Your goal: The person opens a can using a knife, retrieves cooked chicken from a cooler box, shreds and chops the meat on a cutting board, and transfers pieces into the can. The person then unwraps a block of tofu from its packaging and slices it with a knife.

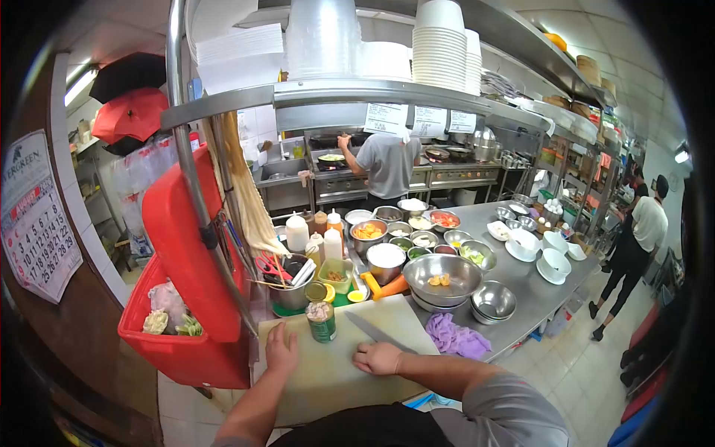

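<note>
On the pale rectangular cutting board (328,376), the green-labelled cylindrical can (322,328) is already opened; pale contents are retained inside. The left hand (281,352) is rested nearby, grip loose, empty; the right hand (378,358) is curled beside the steel-bladed knife (378,331), its hold indeterminable.

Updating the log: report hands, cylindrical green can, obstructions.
Left hand, right hand at pale rectangular cutting board. Can upright between them. Long grey metal knife beside right hand.
</note>
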A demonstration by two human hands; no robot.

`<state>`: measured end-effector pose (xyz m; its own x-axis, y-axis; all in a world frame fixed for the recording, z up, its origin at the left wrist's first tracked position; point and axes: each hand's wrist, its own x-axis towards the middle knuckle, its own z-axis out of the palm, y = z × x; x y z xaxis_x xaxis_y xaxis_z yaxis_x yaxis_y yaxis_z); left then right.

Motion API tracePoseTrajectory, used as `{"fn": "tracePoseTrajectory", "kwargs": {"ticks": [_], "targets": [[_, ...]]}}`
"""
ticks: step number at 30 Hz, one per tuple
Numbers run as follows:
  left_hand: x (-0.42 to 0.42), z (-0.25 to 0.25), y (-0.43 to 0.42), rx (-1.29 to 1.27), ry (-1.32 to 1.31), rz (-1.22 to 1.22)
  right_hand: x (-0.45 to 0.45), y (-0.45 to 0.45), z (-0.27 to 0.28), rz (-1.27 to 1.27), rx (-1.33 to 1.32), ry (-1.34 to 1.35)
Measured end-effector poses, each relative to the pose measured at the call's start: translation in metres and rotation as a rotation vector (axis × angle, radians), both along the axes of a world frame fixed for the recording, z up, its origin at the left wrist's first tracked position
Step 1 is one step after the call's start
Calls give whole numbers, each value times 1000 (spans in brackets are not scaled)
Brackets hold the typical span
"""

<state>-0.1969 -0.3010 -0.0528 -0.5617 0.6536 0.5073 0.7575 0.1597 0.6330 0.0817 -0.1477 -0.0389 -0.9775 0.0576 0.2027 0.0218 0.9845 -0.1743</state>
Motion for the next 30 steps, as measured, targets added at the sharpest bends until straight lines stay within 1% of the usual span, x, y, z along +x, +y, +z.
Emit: {"fn": "tracePoseTrajectory", "kwargs": {"ticks": [2,3,6,10,13,19,22,25,28,30], "targets": [[-1,-9,0,-22,31,16,7,-8,10,-31,-11,59],[1,-5,-2,-23,37,29,9,-12,16,-46,-16,89],[2,-7,-1,-16,32,59,8,-15,11,-88,-49,85],[3,-4,-1,-54,17,54,-7,-13,3,-27,-140,-54],[0,-9,1,-39,39,61,-7,-12,-2,-84,-159,-69],[0,-9,-1,-3,34,51,-8,-14,4,-91,-115,-104],[1,-3,-2,-8,9,48,-6,-24,24,-117,-20,-34],[-1,-6,-1,13,12,49,-7,-25,32,-178,-126,-14],[-1,-6,0,6,14,41,-9,-21,25,-198,-68,-64],[0,-5,1,5,31,43,-8,-20,11,-202,-87,-81]]}}
